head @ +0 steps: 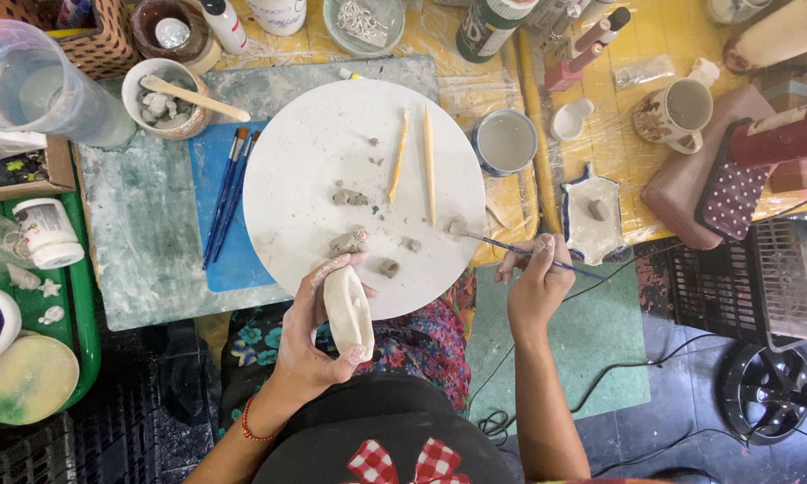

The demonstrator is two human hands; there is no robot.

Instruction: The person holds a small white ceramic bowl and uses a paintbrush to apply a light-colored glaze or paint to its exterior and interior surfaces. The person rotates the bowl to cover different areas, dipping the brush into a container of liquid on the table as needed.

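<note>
White and round, a work board (314,170) sits at the centre of a crowded craft table, and everything else is placed against it. Beyond its far-left edge stands a clear plastic jug (36,85); off its right edge sits a small grey cup (504,141) and, farther right, a patterned mug (677,109). A blue mat (215,229) with two paintbrushes (229,193) lies tucked under the board's left side. Just over the near rim, the left hand (309,345) is clasped around a pale, oval clay piece (348,312), fingers wrapped behind it and thumb at its lower end, holding it above the lap. At the near right rim, the right hand (536,282) pinches a thin blue-handled tool (511,248) whose tip rests on a small lump of grey clay (455,226) on the board. Two wooden modelling sticks (414,161) and several clay scraps (350,240) lie across the board's middle. By the look of it, the person is gathering a bit of soft clay on the tool; carrying it to the oval piece would call for a steady wrist and a light touch.
</note>
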